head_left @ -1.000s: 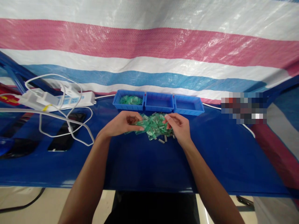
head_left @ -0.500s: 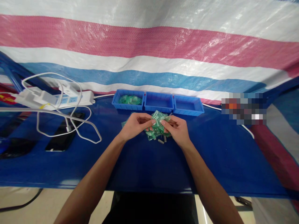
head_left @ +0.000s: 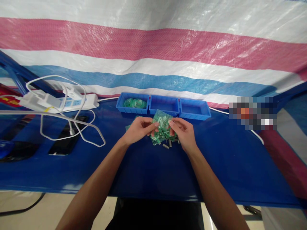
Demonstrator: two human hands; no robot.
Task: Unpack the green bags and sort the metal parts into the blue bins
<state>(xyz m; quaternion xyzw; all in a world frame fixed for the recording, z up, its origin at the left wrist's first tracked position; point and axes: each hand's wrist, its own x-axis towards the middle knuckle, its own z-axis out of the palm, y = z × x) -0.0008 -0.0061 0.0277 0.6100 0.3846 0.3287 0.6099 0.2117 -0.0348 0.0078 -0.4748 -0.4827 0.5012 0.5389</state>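
Note:
Both hands meet over a pile of small green plastic packets on the blue table cover. My left hand and my right hand pinch one green packet between them, lifted a little above the pile. A few small grey metal pieces lie at the pile's near edge. Behind the hands stand three blue bins in a row: the left bin holds green packets, the middle bin and the right bin look bare inside.
A white power strip with plugs and looping white cables lies at the left. A dark phone rests under the cables. A striped tarp hangs behind the table. The table's front edge runs near my forearms.
My left hand moved right from the left side of the pile to meet my right hand. Together they took up one green packet and raised it slightly.

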